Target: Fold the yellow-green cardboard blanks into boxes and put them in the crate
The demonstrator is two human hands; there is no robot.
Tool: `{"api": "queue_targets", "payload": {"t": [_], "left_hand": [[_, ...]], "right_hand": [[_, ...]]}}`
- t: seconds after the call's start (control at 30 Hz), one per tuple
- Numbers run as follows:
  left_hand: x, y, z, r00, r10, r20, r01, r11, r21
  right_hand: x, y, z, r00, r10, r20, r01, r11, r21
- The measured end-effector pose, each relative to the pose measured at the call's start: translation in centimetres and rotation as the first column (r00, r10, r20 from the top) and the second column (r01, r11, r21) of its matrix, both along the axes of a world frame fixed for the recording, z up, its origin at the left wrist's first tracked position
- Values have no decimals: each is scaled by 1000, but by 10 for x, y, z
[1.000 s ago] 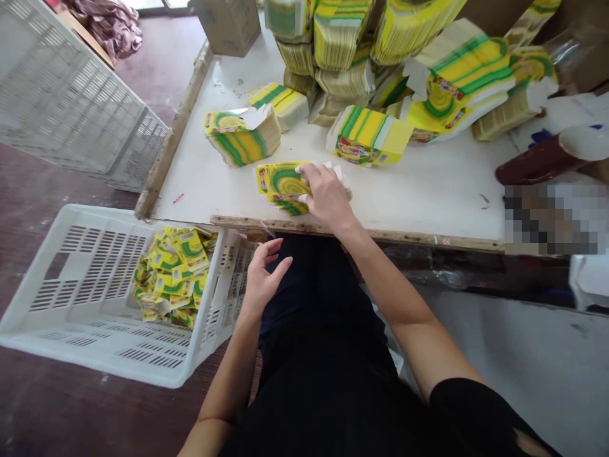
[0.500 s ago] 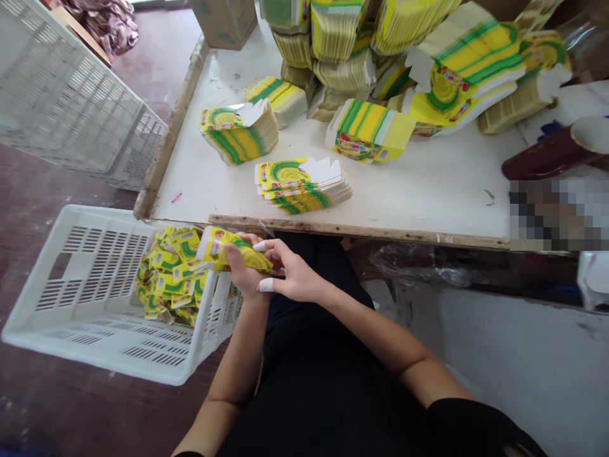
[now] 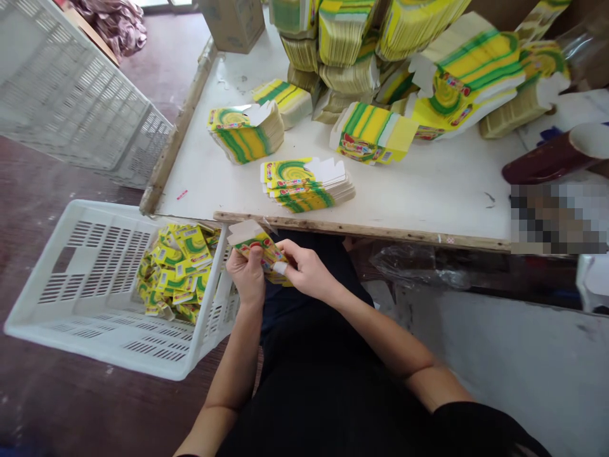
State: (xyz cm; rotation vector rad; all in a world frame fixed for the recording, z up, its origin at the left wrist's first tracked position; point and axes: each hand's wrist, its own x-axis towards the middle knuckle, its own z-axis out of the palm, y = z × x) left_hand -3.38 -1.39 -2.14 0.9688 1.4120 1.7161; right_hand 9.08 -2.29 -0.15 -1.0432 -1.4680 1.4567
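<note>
A small yellow-and-green carton [image 3: 252,240] is held between both hands in front of my body, just below the table edge, with a pale flap at its upper left end. My left hand [image 3: 248,274] grips its left side, thumb across the printed face. At the other end, my right hand [image 3: 307,270] pinches the carton; white tape covers a fingertip. To the left, a white plastic crate [image 3: 109,354] holds a heap of similar yellow cartons [image 3: 178,266]. On the table in front, a fanned stack of flat cartons [image 3: 304,184] lies near the edge.
More carton stacks [image 3: 247,133] stand on the white table [image 3: 428,197], piled high at the back. A wooden strip [image 3: 356,228] edges the table. A dark red cylinder [image 3: 547,155] lies at right. White crates [image 3: 71,95] stand at upper left, near a cardboard box [image 3: 233,25].
The carton has turned in my hands, from lying sideways with its swirl face showing to slanting with a pale end flap up. My right hand has shifted slightly right.
</note>
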Motion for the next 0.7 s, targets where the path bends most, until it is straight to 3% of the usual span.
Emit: {"api": "queue_targets", "payload": {"t": [0.1, 0.23, 0.37, 0.43, 0.53, 0.57, 0.6, 0.7], "left_hand": [[-6, -3, -3, 999, -11, -31, 11, 1000, -25], [-26, -6, 5, 952, -302, -46, 295, 948, -120], [-48, -2, 27, 871, -480, -108, 469, 876, -109], [-51, 1, 35, 755, -615, -225, 569, 787, -239], [-42, 1, 36, 465, -839, -283, 663, 542, -517], [-38, 0, 33, 426, -860, -279, 661, 507, -553], [-33, -2, 29, 434, -855, -285, 647, 516, -562], [-18, -12, 19, 564, -735, -376, 546, 673, -499]], "right_hand": [[13, 7, 1, 995, -59, 75, 51, 993, 107], [41, 13, 1, 956, -156, 249, 60, 934, 353], [57, 12, 6, 765, -326, 555, -100, 792, 603], [53, 9, 11, 720, -338, 606, -214, 722, 658], [42, 3, 16, 773, -239, 587, -317, 657, 684], [40, 1, 18, 796, -210, 568, -305, 672, 675], [38, -1, 19, 820, -200, 536, -256, 710, 656], [38, -3, 18, 899, -251, 359, 45, 868, 494]]}}
